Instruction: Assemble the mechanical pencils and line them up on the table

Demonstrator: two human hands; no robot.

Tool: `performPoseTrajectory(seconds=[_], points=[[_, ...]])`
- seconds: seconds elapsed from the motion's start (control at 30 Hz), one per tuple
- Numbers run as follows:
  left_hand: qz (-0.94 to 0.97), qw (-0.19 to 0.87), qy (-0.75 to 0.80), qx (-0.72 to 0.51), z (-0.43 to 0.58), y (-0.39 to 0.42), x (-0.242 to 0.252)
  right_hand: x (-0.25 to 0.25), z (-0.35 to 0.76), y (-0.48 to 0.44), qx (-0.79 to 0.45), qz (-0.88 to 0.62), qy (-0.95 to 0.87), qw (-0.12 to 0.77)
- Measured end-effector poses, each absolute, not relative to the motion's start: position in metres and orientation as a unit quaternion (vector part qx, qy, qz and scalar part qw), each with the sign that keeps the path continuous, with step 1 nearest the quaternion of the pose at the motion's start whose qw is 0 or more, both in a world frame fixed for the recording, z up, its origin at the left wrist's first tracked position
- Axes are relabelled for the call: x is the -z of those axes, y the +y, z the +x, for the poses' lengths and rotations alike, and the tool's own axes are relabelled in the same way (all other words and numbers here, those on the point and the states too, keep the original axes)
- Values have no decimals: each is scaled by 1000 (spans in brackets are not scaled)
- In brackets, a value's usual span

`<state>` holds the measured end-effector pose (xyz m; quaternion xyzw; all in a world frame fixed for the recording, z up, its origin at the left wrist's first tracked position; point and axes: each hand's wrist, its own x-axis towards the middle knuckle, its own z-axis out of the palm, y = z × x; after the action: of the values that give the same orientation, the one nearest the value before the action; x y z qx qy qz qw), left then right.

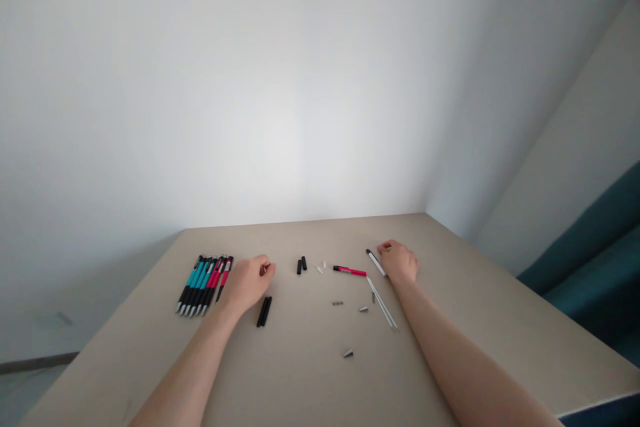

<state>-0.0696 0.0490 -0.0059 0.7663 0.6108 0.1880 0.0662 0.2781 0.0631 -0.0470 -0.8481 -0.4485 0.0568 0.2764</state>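
Note:
My left hand (253,278) is curled into a loose fist on the table, with nothing visible in it. Just left of it lies a row of several click pens (201,287), teal and red with black grips and silver tips. Two black grip sleeves (265,311) lie close below that hand. My right hand (399,260) rests with fingers folded under, and I see no object in them. Beside its fingertips is a white pen barrel (377,263) with a black end. A red pen barrel (351,271) lies to its left.
Two short black tubes (301,265) and small white pieces (321,267) lie mid-table. Two thin white refills (383,305) slant near my right forearm. Springs (338,303) and silver cone tips (349,353) are scattered in front. A wall stands behind; a teal curtain (595,267) hangs right.

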Motion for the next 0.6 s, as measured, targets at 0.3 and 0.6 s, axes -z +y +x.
performPoseTrajectory(seconds=[0.3,0.6], points=[[783,77,579,-217,-76,60,24,37,321,25,-125,-745,-605,250],[787,67,583,-193,-56,44,18,35,357,-152,-40,-666,-705,240]])
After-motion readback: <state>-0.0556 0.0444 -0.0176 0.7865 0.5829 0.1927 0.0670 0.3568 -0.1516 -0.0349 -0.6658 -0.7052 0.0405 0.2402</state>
